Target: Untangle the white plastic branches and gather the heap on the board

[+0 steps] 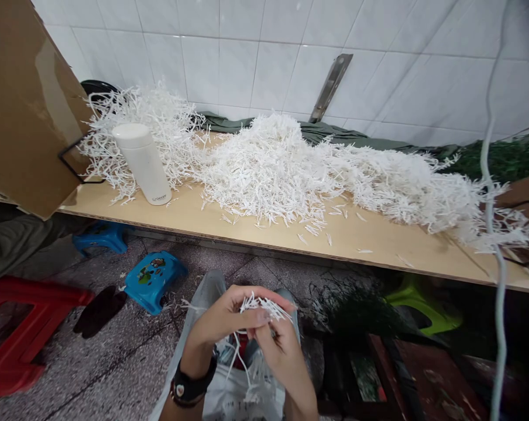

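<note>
My left hand (227, 316), with a dark band on its wrist, curls around a small bunch of white branching plastic sprigs (259, 303) above my lap. Against it from the right, my right hand (284, 348) has its fingers closed at the bunch, thumb beside the left thumb. Pale stems (237, 351) hang below the hands. Which strands each hand grips is partly hidden by the fingers. Beyond the hands, a large heap of similar white sprigs (264, 169) lies on the wooden table (189, 213).
A white bottle (144, 166) stands at the table's left, by longer white stems (172, 123) and a cardboard box (31, 111). Blue stools (153, 280) and a red stool (23, 333) are on the floor. A pale cable (488, 146) hangs at right.
</note>
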Demonstrator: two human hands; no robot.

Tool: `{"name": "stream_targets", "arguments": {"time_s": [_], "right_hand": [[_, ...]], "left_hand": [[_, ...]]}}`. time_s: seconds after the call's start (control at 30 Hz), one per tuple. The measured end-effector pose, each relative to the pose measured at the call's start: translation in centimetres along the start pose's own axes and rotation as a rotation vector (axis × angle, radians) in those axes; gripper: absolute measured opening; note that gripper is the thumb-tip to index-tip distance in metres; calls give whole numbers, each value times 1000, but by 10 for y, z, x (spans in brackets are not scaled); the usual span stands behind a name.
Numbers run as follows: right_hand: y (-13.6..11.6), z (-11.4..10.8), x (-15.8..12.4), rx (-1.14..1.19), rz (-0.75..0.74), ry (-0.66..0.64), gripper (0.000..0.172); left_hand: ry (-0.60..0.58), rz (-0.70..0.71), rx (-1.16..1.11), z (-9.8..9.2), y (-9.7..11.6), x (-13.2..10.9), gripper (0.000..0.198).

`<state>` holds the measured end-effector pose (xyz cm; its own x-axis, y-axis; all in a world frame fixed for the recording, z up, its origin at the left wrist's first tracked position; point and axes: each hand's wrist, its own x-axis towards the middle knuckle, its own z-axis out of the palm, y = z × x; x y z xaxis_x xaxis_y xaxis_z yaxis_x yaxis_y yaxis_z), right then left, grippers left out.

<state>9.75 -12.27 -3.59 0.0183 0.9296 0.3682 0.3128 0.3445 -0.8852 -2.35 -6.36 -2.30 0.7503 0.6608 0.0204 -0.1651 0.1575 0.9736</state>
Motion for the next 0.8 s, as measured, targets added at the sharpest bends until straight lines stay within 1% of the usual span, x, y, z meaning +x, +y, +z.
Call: {"name": "stream_targets", "arguments": {"time_s": [0.07,0.17,0.2,0.27,0.3,0.37,0.43,0.5,0.57,0.63,0.73,0.8], "right_hand": [[0,-4,1,-88,-56,-50,35],[1,-8,1,-168,-94,-106,30],[2,-8,0,-198,-97,-113,29],[5,-8,0,-247,-99,-120,29],[6,-7,0,-261,-96,-126,30],[10,-5,1,-261,-86,-136,34],[13,-3,2,-233,-73,-140,37],[16,0,5,-211,-61,-121,40],[19,6,8,-195,-62,-74,41],[22,14,10,-172,-105,-3,40],[27,25,13,-130,-192,94,38],[30,28,15,-142,-236,148,39]], "left_hand": [[6,-8,-20,-1,-3,2,46],[-30,-3,-70,-1,-3,4,46],[-26,-9,-70,0,-3,5,45],[20,-45,-19,1,-2,7,40],[50,-62,18,2,-2,8,40],[129,-85,75,4,-6,10,45],[222,-67,86,6,-12,13,50],[336,-35,52,9,-18,16,51],[439,-21,-39,13,-21,19,52],[528,-32,-206,16,-20,23,52],[646,-83,-467,20,-14,27,48],[702,-106,-566,23,-9,28,46]]}}
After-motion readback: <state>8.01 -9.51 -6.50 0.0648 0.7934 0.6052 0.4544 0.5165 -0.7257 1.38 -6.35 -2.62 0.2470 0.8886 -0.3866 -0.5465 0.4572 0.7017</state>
